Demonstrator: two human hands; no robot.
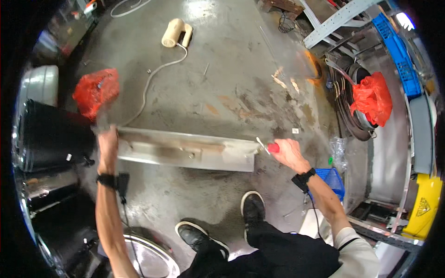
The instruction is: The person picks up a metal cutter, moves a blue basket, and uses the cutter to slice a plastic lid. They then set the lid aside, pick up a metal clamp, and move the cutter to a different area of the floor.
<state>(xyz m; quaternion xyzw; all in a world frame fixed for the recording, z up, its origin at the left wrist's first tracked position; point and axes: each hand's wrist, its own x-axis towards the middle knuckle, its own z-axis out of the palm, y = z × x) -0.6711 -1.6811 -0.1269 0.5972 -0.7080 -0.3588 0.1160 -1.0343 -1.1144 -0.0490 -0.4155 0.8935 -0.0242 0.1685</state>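
A long, shallow metal channel (pixel 185 160) with dull, brownish stains on its inside stretches across in front of me. At its left end, my left hand (pixel 108 143) is closed around the metal. My right hand (pixel 289 154) grips a red-handled tool (pixel 273 148) close to the channel's right end. A pale, flat metal edge shows at the tool's front and looks like a scraper blade. Whether that blade touches the channel, I cannot tell. Each wrist carries a black band with a cable.
A cream hand-held appliance (pixel 173 33) with a cord lies on the grey floor (pixel 222 60). Red plastic bags (pixel 96 92) sit left and right. Black bins (pixel 58 136) stand at left; a blue basket (pixel 331 181), pans and metal shelving line the right. A round metal lid (pixel 153 259) is lower left.
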